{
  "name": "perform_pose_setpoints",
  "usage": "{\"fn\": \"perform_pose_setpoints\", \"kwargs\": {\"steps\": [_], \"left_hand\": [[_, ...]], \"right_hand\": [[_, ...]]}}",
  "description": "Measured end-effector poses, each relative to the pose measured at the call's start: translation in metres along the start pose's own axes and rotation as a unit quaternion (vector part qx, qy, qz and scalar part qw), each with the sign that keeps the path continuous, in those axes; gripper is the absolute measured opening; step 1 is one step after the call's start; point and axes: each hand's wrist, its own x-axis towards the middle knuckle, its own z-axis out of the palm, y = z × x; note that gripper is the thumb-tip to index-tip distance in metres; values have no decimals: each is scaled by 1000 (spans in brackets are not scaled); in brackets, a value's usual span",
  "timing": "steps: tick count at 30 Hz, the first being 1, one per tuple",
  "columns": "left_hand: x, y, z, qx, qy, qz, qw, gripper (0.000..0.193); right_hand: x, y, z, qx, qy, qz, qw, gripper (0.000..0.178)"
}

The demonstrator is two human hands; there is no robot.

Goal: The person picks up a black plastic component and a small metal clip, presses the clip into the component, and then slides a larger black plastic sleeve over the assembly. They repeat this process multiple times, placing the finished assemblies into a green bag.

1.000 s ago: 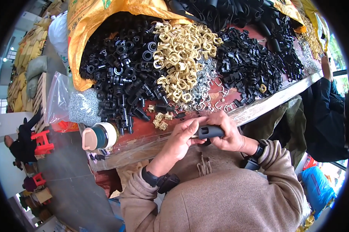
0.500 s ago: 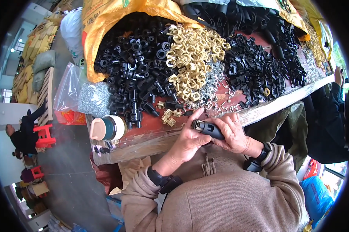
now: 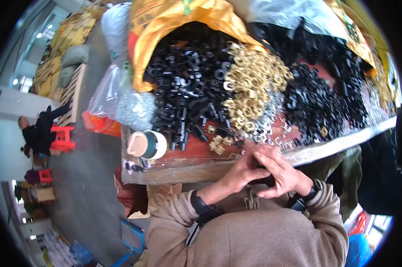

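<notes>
Both hands meet over the table's front edge, close to my body. My left hand curls around a black plastic fitting, of which only a dark strip shows between the hands. My right hand lies against it from the other side, its fingers bent over the top and reaching my left fingers. Small brass-coloured clips lie just beyond my left hand. Thin silvery metal hooks are scattered beyond my right hand.
Beyond the hands spread piles of black fittings, brass-coloured rings and small black parts. A lidded cup stands at the table's left corner, near a bag of silvery screws. A person sits far left.
The view has shifted, so the scene sits further right. My right fingers have moved over the black fitting, which showed plainly before and is now mostly covered.
</notes>
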Motion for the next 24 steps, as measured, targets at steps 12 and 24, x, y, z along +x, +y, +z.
{"fn": "perform_pose_setpoints", "kwargs": {"steps": [12,24], "left_hand": [[2,7,21,-121,-33,-83,989,71],[35,5,65,-18,-90,-67,994,88]], "right_hand": [[-15,-10,-8,-106,85,7,991,55],[-42,-29,-9,-65,147,-40,986,40]]}}
